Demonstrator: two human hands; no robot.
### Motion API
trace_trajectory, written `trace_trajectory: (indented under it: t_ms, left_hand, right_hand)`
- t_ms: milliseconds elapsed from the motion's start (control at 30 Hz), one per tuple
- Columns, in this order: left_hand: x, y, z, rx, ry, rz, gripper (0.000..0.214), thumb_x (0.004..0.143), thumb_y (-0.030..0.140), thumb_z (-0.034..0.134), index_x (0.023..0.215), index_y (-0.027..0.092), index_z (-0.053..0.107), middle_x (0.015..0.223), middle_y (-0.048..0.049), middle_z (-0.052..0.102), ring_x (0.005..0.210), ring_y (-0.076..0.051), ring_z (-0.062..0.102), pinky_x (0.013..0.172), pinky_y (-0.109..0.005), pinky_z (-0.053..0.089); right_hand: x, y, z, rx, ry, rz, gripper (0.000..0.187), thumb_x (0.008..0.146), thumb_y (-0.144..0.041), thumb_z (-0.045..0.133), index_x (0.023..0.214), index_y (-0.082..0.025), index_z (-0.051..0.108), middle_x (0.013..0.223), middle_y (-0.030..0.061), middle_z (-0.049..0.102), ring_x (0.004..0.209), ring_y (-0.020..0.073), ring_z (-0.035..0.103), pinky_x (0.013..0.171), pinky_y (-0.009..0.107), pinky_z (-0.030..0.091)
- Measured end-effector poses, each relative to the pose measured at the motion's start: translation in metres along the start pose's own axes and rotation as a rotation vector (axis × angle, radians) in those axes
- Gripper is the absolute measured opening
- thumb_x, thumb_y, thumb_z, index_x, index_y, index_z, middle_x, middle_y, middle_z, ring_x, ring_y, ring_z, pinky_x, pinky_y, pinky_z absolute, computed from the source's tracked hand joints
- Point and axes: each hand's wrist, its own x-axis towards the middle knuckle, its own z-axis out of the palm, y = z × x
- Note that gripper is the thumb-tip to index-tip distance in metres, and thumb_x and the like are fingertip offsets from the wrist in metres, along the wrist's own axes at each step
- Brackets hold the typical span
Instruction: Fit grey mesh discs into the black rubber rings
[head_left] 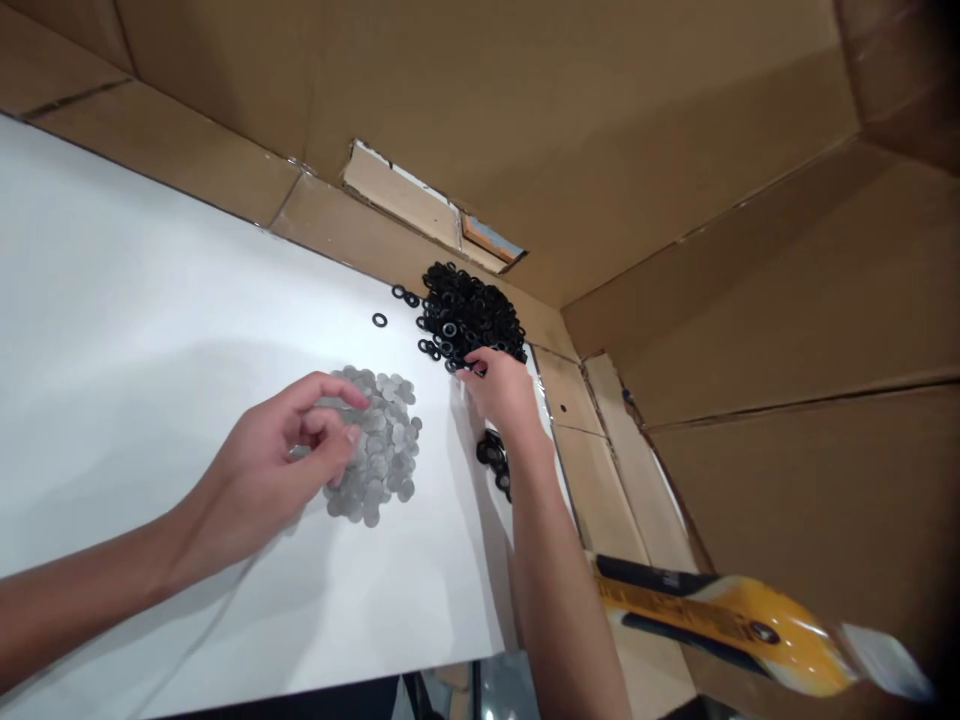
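My left hand is over a pile of flat silver-grey discs on the white tabletop. Its index finger reaches out over the discs, apart from the thumb, and the other fingers curl in; no disc shows in its grasp. My right hand is at the near edge of a heap of black rings. Its thumb and index finger close around what looks like a black ring at the heap's edge. Beside my right forearm lies a small group of black round pieces, partly hidden by the arm; some have greyish centres.
Cardboard walls rise behind and to the right of the white table, with a slot cut in the back one. Loose black rings lie left of the heap. A yellow-and-black packaged item is at the lower right.
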Motion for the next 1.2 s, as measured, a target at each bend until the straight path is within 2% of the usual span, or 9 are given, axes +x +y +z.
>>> trace_trajectory:
  t_ms: [200,400,533,667,767,933,1000,1100,1200]
  left_hand:
    - [0.001,0.001,-0.004,0.007,-0.098,0.023,0.008,0.096,0.030,0.058,0.100,0.025,0.062,0.059,0.0082,0.047,0.059,-0.013,0.044,0.057,-0.025,0.040]
    - [0.001,0.005,-0.007,0.003,-0.130,0.003,0.001,0.094,0.027,0.060,0.094,0.026,0.061,0.061,0.0083,0.045,0.060,-0.014,0.046,0.058,-0.026,0.042]
    - [0.008,0.002,-0.009,0.056,-0.058,-0.058,0.005,0.094,0.031,0.061,0.094,0.027,0.063,0.065,0.0075,0.049,0.058,-0.013,0.048,0.056,-0.026,0.042]
    - [0.016,-0.003,-0.010,0.114,-0.071,-0.031,0.028,0.092,0.047,0.068,0.113,0.028,0.070,0.089,0.0026,0.070,0.063,-0.015,0.065,0.063,-0.030,0.050]
    - [0.018,-0.004,-0.009,0.173,-0.132,-0.021,0.025,0.095,0.048,0.065,0.100,0.025,0.075,0.083,0.0001,0.075,0.070,-0.020,0.072,0.068,-0.032,0.052]
    - [0.017,-0.004,-0.010,0.185,-0.160,-0.005,0.024,0.096,0.047,0.063,0.092,0.024,0.070,0.079,0.0006,0.077,0.075,-0.021,0.076,0.066,-0.030,0.052]
    - [0.018,-0.003,-0.011,0.212,-0.124,0.012,0.021,0.096,0.045,0.064,0.090,0.025,0.067,0.073,0.0019,0.075,0.070,-0.020,0.074,0.063,-0.029,0.051]
    - [0.021,0.000,-0.012,0.231,0.051,0.015,0.014,0.094,0.038,0.065,0.088,0.026,0.065,0.066,0.0034,0.074,0.064,-0.018,0.072,0.058,-0.026,0.050]
    - [0.024,0.003,-0.012,0.207,0.168,-0.004,0.010,0.092,0.033,0.065,0.086,0.026,0.062,0.063,0.0039,0.075,0.066,-0.018,0.073,0.057,-0.023,0.052]
  right_hand:
    - [0.018,-0.005,0.025,0.025,-0.007,-0.036,0.032,0.103,-0.036,0.067,0.128,-0.018,0.067,0.131,0.0105,0.069,0.111,0.0248,0.070,0.095,0.047,0.061]
    - [0.014,-0.007,0.014,0.176,0.070,-0.055,0.029,0.102,-0.035,0.068,0.125,-0.017,0.068,0.130,0.0103,0.068,0.111,0.0253,0.069,0.095,0.047,0.060]
    - [-0.012,-0.019,-0.003,0.392,0.119,-0.067,0.014,0.097,-0.027,0.062,0.091,-0.017,0.070,0.100,0.0104,0.073,0.095,0.0254,0.067,0.093,0.045,0.052]
    - [-0.062,-0.043,-0.010,0.721,-0.062,-0.190,0.022,0.088,-0.042,0.068,0.087,-0.020,0.069,0.080,0.0044,0.073,0.073,0.0206,0.066,0.072,0.034,0.054]
    - [-0.092,-0.061,-0.009,0.902,-0.142,-0.221,0.028,0.087,-0.048,0.071,0.089,-0.020,0.071,0.078,0.0032,0.073,0.068,0.0186,0.066,0.067,0.031,0.054]
    - [-0.099,-0.071,-0.007,1.029,-0.142,-0.210,0.024,0.084,-0.043,0.077,0.084,-0.020,0.071,0.076,0.0024,0.071,0.070,0.0174,0.064,0.070,0.030,0.053]
    - [-0.092,-0.067,-0.005,1.026,-0.188,-0.240,0.025,0.088,-0.045,0.074,0.090,-0.020,0.072,0.081,0.0029,0.072,0.071,0.0178,0.065,0.070,0.031,0.053]
    - [-0.080,-0.060,0.003,0.819,-0.253,-0.304,0.020,0.094,-0.038,0.065,0.104,-0.022,0.074,0.093,0.0036,0.075,0.073,0.0181,0.066,0.072,0.033,0.051]
    - [-0.074,-0.058,0.015,0.674,-0.233,-0.301,0.006,0.086,-0.025,0.074,0.092,-0.023,0.075,0.092,0.0028,0.074,0.078,0.0197,0.063,0.077,0.034,0.047]
